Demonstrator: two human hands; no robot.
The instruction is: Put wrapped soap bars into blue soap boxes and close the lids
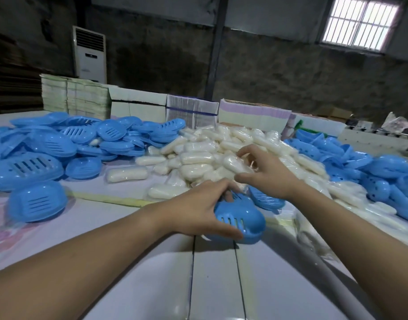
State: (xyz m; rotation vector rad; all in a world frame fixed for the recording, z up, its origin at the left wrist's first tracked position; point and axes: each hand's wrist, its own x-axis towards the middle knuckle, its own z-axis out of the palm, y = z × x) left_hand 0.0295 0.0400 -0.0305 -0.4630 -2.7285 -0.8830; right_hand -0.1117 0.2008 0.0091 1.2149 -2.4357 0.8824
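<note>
A wide pale bench (133,262) fills the lower view, its near part made of white panels with dark seams. Across its far edge stands a row of stacked cartons and bundled flat packs (191,109), and behind those, against the dark wall, a white standing air-conditioner (89,54). A barred window (360,23) glows at the upper right.

On the bench, a large heap of blue soap boxes (59,139) spreads over the left side, most of them closed, with slotted faces showing. In the middle lies a big pile of wrapped soap bars (212,153), white in clear film. A second heap of blue box parts (371,167) lies on the right, just beside the soap pile.

Both bare forearms reach in from the near edge. The left hand (198,209) grips one blue soap box (242,222) from above, fingers curled over its far rim and thumb along its near side; the box sits at the near foot of the soap pile, and whether it rests on the bench or is lifted just off it cannot be told. Its slotted face looks toward the camera. The right hand (265,172) is over the soap pile, fingers bent and pinching one wrapped soap bar (235,163) at its end. A single wrapped bar (126,174) lies apart on the bench to the left of the pile.
</note>
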